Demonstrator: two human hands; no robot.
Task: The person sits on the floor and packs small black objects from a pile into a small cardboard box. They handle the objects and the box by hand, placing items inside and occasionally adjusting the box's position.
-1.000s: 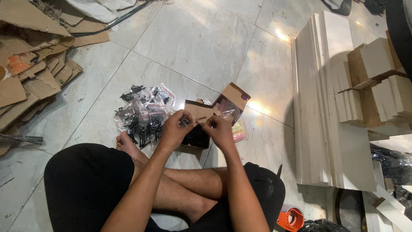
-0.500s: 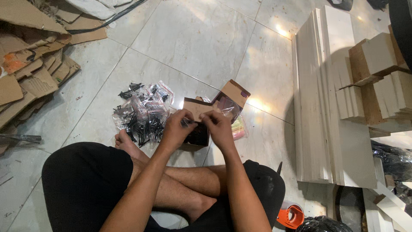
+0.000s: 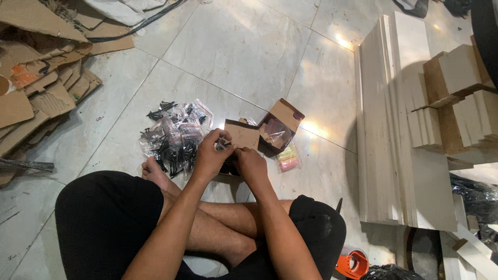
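Both hands, left hand (image 3: 210,155) and right hand (image 3: 250,162), pinch one small crinkly clear plastic bag (image 3: 224,146) closed.

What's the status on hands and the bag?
Left hand and right hand both pinch a small clear bag. Open box just beyond. Bag pile left.

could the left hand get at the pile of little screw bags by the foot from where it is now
Probably yes. The left hand sits right beside the pile of screw bags on the floor, with nothing between them. It is pinching a small bag together with the right hand, so it would need to let go first.
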